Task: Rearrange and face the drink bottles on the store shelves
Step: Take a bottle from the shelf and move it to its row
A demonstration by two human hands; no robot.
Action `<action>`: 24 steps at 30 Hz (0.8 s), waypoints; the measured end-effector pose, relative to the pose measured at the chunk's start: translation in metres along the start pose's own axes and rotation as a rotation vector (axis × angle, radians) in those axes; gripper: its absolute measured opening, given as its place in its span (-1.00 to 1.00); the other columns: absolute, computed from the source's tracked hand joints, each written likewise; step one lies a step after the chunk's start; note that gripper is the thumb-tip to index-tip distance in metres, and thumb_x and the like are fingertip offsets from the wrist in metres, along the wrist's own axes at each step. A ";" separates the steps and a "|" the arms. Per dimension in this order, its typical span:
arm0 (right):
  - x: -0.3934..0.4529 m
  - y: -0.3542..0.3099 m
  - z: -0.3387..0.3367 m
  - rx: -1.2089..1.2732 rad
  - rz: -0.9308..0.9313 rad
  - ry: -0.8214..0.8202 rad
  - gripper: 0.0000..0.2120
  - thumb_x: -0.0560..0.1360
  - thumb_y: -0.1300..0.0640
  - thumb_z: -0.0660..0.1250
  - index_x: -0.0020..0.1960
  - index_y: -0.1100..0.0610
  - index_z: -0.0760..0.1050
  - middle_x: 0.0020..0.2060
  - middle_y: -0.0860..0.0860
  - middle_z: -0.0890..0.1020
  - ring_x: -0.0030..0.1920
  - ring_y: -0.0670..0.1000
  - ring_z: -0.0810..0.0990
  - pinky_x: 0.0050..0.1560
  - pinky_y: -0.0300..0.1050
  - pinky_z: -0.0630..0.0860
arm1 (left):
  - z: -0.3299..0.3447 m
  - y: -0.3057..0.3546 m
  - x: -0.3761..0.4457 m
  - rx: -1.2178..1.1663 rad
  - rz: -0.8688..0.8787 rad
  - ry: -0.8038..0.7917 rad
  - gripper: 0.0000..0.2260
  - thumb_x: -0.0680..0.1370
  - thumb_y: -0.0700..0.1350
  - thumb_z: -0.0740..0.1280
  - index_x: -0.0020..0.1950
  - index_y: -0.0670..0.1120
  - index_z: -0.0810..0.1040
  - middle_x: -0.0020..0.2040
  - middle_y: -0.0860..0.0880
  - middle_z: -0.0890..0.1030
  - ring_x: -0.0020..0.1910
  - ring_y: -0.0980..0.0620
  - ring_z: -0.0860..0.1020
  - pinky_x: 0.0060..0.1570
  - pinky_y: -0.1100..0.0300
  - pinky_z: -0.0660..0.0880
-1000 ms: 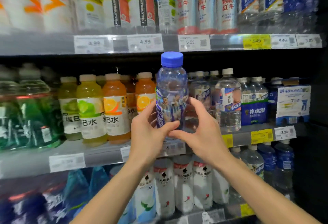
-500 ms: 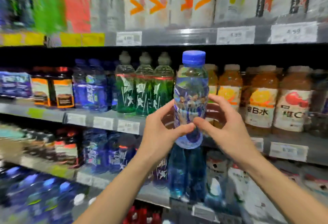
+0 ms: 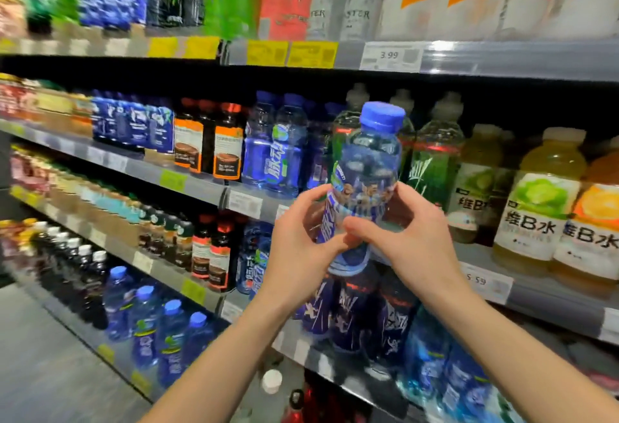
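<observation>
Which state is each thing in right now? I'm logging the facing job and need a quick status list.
Blue-capped bottle: capped, upright, held off the shelf in front of the middle row.
Left hand: grips the bottle's lower half.
Right hand: grips the bottle's lower half from the other side.
Green bottles: capped, upright on the shelf behind the held bottle.
Vitamin-water bottles: capped, upright, labels facing out.
Price tag 3.99: clipped on the top shelf rail.

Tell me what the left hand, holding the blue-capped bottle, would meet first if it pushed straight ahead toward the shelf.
Probably the green bottles on the middle shelf, right behind the blue-capped bottle that the left hand and right hand hold. Depth is unclear.
</observation>
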State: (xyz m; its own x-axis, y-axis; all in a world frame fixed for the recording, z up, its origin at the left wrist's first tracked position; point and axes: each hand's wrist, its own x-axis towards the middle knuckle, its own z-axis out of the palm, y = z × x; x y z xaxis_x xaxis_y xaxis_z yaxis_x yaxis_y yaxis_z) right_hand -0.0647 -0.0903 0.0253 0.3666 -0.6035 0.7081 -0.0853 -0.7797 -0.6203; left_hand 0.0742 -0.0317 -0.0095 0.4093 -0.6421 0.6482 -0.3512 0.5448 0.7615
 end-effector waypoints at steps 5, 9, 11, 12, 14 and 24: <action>0.034 0.007 0.041 -0.077 -0.054 0.001 -0.58 0.28 -0.15 0.54 0.11 -0.10 0.61 0.00 -0.06 0.60 0.06 -0.13 0.58 0.12 -0.22 0.48 | -0.027 -0.019 0.026 0.038 -0.004 0.064 -0.45 0.42 -0.18 0.55 0.27 0.21 0.41 0.10 0.36 0.48 0.07 0.51 0.47 0.09 0.48 0.45; 0.063 0.008 0.062 -0.146 -0.089 0.020 -0.63 0.32 -0.05 0.56 0.11 -0.09 0.61 -0.03 -0.06 0.58 0.01 -0.27 0.48 -0.04 -0.49 0.31 | -0.041 -0.032 0.054 0.087 0.026 0.085 -0.40 0.49 -0.21 0.49 0.48 0.05 0.38 0.21 0.27 0.49 0.17 0.31 0.48 0.18 0.43 0.47; 0.076 0.010 0.070 -0.148 -0.085 0.040 -0.61 0.31 -0.05 0.57 0.12 -0.10 0.62 -0.05 -0.13 0.62 -0.02 -0.30 0.51 -0.08 -0.46 0.34 | -0.046 -0.038 0.070 0.100 0.055 0.083 -0.41 0.52 -0.26 0.45 0.51 0.00 0.37 0.31 0.15 0.51 0.23 0.31 0.48 0.23 0.33 0.49; 0.082 0.011 0.073 -0.146 -0.075 0.052 -0.61 0.30 -0.05 0.58 0.11 -0.10 0.63 -0.06 -0.15 0.63 -0.05 -0.33 0.52 -0.10 -0.48 0.35 | -0.048 -0.042 0.079 0.111 0.068 0.084 -0.41 0.52 -0.28 0.44 0.50 0.00 0.37 0.27 0.18 0.51 0.20 0.38 0.47 0.20 0.36 0.49; 0.094 0.015 0.079 -0.150 -0.050 0.072 -0.65 0.29 -0.03 0.60 0.05 -0.07 0.64 -0.09 -0.15 0.65 -0.12 -0.37 0.53 -0.17 -0.52 0.35 | -0.050 -0.049 0.093 0.158 0.079 0.105 -0.40 0.51 -0.32 0.44 0.50 0.01 0.38 0.14 0.25 0.46 0.15 0.40 0.46 0.17 0.37 0.47; 0.122 0.032 0.092 -0.196 -0.001 0.165 -0.70 0.30 0.04 0.63 -0.09 0.03 0.56 -0.29 -0.24 0.57 -0.34 -0.44 0.50 -0.33 -0.56 0.33 | -0.047 -0.075 0.140 0.296 0.122 0.132 -0.38 0.45 -0.22 0.54 0.48 0.01 0.43 0.26 0.04 0.56 0.19 0.18 0.49 0.18 0.43 0.40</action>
State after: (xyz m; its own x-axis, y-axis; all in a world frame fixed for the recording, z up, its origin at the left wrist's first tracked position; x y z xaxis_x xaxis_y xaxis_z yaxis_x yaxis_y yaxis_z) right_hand 0.0627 -0.1733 0.0608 0.2123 -0.6090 0.7642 -0.2685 -0.7883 -0.5536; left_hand 0.1968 -0.1369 0.0245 0.4477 -0.4959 0.7441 -0.6254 0.4211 0.6569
